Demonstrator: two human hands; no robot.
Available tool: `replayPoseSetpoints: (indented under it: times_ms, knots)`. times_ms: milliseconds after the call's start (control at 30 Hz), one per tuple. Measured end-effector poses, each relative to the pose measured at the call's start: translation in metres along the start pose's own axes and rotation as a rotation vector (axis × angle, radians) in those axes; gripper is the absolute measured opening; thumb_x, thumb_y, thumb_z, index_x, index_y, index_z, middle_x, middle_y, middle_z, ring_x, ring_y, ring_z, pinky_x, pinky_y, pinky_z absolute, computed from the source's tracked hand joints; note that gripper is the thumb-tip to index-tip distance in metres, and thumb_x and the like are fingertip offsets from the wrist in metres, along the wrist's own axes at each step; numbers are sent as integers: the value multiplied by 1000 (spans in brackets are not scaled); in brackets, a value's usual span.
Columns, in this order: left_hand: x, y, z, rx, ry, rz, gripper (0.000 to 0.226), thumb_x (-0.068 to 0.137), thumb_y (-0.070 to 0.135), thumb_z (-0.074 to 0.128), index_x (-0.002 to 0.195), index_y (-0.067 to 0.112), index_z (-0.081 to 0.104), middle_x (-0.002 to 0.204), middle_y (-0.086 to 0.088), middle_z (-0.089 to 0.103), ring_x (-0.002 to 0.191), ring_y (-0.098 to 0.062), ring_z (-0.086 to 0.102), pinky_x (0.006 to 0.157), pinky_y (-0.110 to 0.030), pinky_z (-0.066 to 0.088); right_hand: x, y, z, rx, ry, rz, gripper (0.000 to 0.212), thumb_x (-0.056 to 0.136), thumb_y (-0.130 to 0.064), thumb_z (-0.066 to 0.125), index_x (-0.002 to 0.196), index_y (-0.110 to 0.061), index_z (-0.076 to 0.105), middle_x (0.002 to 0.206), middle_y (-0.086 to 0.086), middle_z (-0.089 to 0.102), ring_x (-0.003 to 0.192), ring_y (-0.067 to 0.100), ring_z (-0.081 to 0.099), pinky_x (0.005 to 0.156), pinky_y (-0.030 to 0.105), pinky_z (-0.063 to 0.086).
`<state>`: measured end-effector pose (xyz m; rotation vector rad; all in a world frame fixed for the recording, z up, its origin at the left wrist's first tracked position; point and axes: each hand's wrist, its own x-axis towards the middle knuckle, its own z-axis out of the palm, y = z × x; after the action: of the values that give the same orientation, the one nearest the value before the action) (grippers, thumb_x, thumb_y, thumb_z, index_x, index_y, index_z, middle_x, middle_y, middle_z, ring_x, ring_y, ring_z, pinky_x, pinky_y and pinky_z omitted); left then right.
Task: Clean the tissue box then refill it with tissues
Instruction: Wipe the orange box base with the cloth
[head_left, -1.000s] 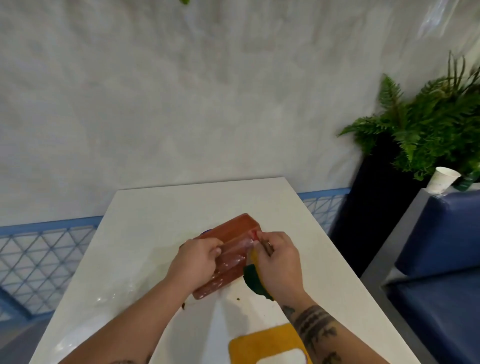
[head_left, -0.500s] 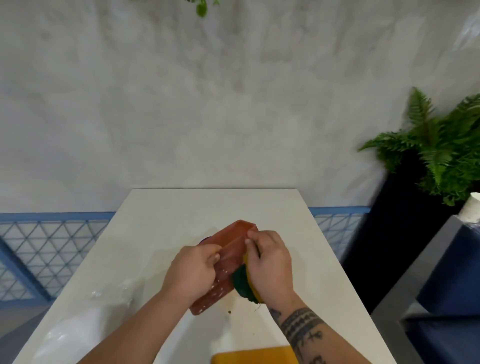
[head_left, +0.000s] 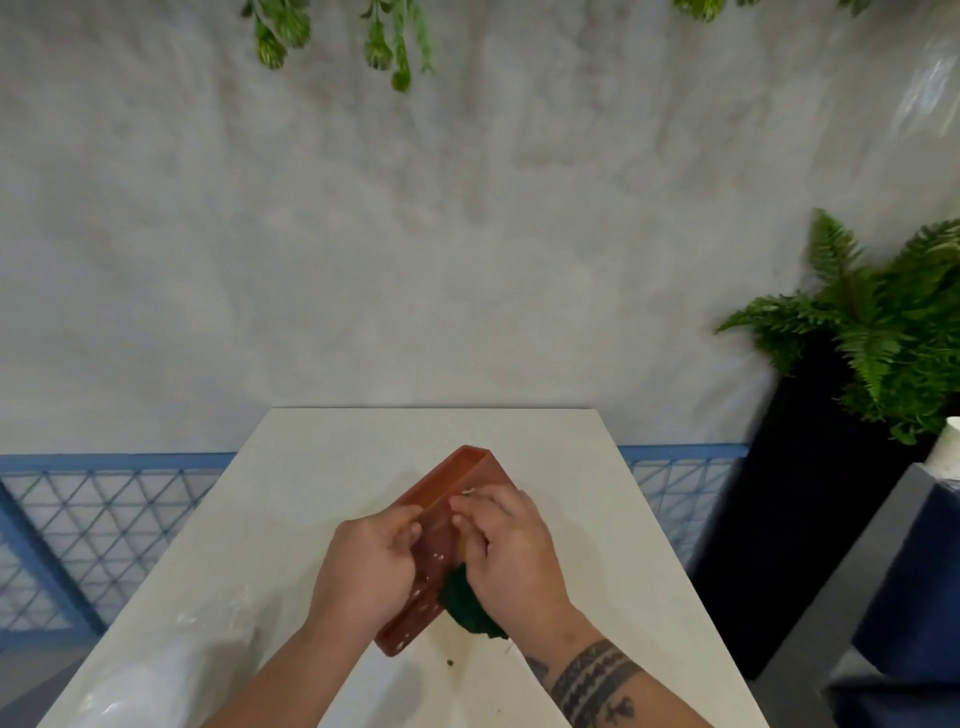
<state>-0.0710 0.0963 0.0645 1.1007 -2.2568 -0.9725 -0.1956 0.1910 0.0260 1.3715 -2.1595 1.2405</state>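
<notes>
- The white rectangular table (head_left: 332, 467) runs off the bottom of the view. Its far edge meets the grey wall (head_left: 467, 260), and bare top lies open beyond my hands and to either side.
- The tall black planter with the green fern (head_left: 810, 499) stands off the table's right edge, cut by the frame.
- The red-brown rectangular plastic tissue box (head_left: 452, 478) is held tilted over the table's middle, its near half largely hidden between my hands.
- My left hand (head_left: 363, 566) curls round the box's left side, thumb on its speckled face.
- My right hand (head_left: 511, 545) grips the dark green and yellow sponge (head_left: 470, 608) against the box's right side; most of the sponge is covered.
- A few small brown crumbs (head_left: 450, 662) lie by the box's near corner.
</notes>
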Motion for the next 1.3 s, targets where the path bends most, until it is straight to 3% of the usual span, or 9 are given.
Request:
replayPoseSetpoints:
  times_ms: [100,200,400,567,733,933,1067,1200,1300]
  knots:
    - [4,-5,-9,53,29,-19,29,103,19,54,121,26,75,116,1,75,102,-21,70,95,-27,51,5,21,-2,-23,-7,74,22,93,-7,64,108,-18,77,104,-6,66,98,13,58,95,19,47]
    - [9,-8,-10,64,23,-15,28,102,17,55,117,28,76,107,3,77,85,-13,69,80,-18,48,19,30,-9,-33,72,193,21,97,-9,61,108,-16,77,105,-4,66,99,15,59,94,25,50]
    - [18,-1,-6,-13,62,-28,26,102,14,55,112,23,78,96,4,74,79,-12,65,71,-14,45,-5,27,1,-128,-13,-275,33,77,1,73,104,-17,77,105,-1,69,95,19,58,87,25,52]
    - [17,1,-1,-67,52,-44,29,100,12,57,98,31,79,85,8,74,78,-4,66,65,-9,41,5,45,-16,8,139,20,25,88,-1,72,106,-17,78,105,-5,69,97,16,60,95,12,43]
    - [14,15,5,-78,86,-7,27,101,12,57,111,25,78,96,2,76,79,-11,66,67,-14,44,-10,39,-16,-26,-5,-282,27,83,3,70,102,-15,77,103,-5,68,94,13,57,90,18,47]
    - [7,17,7,-55,83,-21,27,102,17,57,121,24,75,114,0,75,100,-22,69,92,-25,50,30,29,-42,202,108,317,19,99,-19,61,112,-26,73,105,-18,64,100,0,59,92,16,47]
    - [3,18,7,-78,96,-16,26,103,17,55,118,24,76,102,7,73,81,-8,64,72,-10,43,48,23,-49,446,69,524,17,100,-23,62,102,-37,72,98,-23,69,93,-7,62,87,19,54]
    - [0,14,4,-92,117,-56,28,104,18,55,124,21,74,120,0,74,100,-19,67,92,-21,45,29,20,-35,248,66,261,20,98,-21,63,114,-29,74,111,-23,63,109,0,56,98,15,42]
    - [-3,12,5,-110,115,-80,27,104,19,55,123,22,74,117,2,74,95,-14,66,90,-18,46,24,25,-27,133,79,73,22,95,-15,67,113,-23,76,112,-21,62,107,5,54,98,3,31]
